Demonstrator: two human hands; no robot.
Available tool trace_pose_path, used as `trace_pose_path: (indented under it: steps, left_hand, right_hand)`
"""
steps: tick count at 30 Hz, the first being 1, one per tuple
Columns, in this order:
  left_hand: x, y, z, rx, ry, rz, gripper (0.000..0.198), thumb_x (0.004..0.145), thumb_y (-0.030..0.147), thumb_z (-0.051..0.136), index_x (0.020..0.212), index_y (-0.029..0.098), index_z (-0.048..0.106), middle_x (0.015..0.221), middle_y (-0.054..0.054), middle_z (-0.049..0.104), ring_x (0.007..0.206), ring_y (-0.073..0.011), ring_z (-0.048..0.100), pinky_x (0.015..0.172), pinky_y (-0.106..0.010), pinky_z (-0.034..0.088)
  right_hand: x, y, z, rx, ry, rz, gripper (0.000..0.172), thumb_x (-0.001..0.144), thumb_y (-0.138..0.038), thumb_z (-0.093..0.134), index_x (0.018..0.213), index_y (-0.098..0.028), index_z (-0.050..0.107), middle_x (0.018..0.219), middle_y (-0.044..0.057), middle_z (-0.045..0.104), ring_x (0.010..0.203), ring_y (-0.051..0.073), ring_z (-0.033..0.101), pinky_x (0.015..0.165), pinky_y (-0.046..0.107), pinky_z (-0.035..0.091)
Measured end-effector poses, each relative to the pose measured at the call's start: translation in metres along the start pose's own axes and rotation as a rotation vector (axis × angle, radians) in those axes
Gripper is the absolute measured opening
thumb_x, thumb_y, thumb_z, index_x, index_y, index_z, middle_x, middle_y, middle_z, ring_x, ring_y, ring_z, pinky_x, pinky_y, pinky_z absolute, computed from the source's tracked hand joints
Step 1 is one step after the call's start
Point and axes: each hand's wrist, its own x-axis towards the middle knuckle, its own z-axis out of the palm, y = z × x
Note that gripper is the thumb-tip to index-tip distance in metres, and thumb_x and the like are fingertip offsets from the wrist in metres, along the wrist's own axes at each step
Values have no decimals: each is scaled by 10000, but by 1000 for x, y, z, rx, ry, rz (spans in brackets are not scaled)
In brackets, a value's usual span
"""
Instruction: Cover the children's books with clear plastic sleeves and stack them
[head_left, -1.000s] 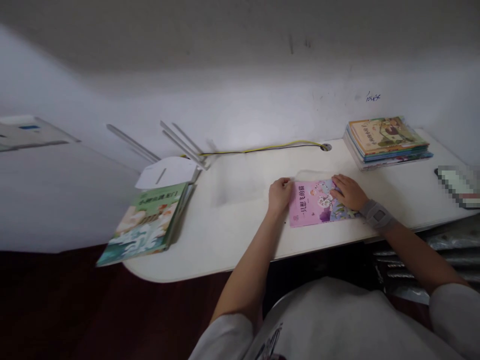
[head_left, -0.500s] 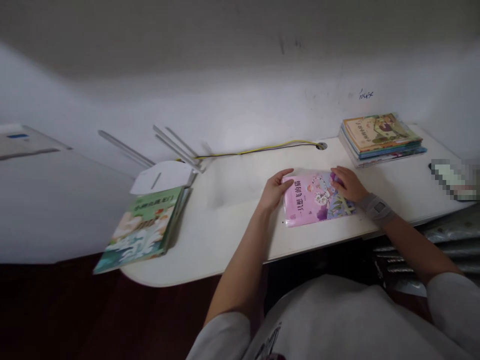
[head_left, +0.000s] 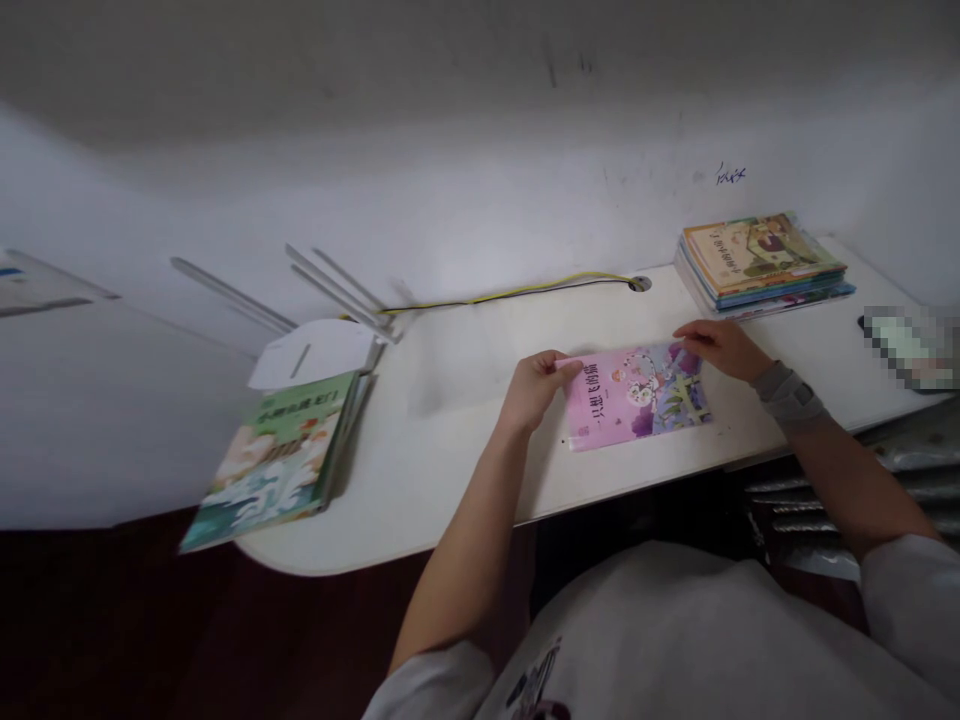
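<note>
A thin pink picture book (head_left: 611, 405) with a cat on its purple-edged cover lies near the desk's front edge. At its upper left corner, my left hand (head_left: 536, 388) is closed, with the thumb on top of the cover and the fingers at the far edge. My right hand (head_left: 727, 350), with a grey band on the wrist, is at the upper right corner. Its thumb and forefinger are bent together around that corner; the exact contact is small and hard to see.
A stack of picture books (head_left: 765, 265) stands at the back right, near a blurred-out phone-like object (head_left: 911, 350). On the left, green-covered books (head_left: 281, 450) overhang the desk's (head_left: 442, 470) rounded end, beside a white router (head_left: 315, 355). A yellow cable (head_left: 517, 290) runs along the wall.
My right hand has moved right, off the cover's picture to the book's upper right corner. My left hand stays at the left corner. The view has shifted slightly.
</note>
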Motion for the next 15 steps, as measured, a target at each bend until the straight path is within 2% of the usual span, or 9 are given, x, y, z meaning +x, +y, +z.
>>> trace_pose_path:
  steps: [3,6,8,12,15]
  left_hand:
    - [8,-6,3,-32,38,-24,225,644,350,710,672,151,608,568,23,589,511,-83,496,532,-220,400]
    - [18,-12,7,55,81,-52,218,667,338,678,757,149,616,594,16,598,508,-96,505,527,-228,401]
    - [23,-16,10,220,116,-72,226,709,332,633,837,145,634,668,-21,643,560,-130,558,553,-251,424]
    - [27,-18,15,755,127,-103,263,801,363,554,939,178,680,880,-93,700,806,-233,646,687,-321,467]
    - [25,-16,17,991,92,-106,308,847,416,516,1008,220,690,1046,-107,676,947,-264,640,767,-345,478]
  right_hand:
    - [7,12,10,124,107,141,296,770,-464,586,819,-178,640,580,-25,560,512,116,484,514,252,395]
    - [12,25,22,179,154,271,320,767,-493,549,745,-177,597,542,-34,531,465,110,451,468,247,368]
    - [16,32,29,39,146,333,294,786,-450,525,716,-174,596,545,-23,546,481,119,465,489,254,373]
    - [21,39,35,-257,63,358,187,773,-316,575,666,-169,619,647,29,626,640,161,552,620,279,403]
    - [22,36,37,-418,33,396,158,784,-325,602,780,-179,662,740,52,661,723,193,576,667,295,400]
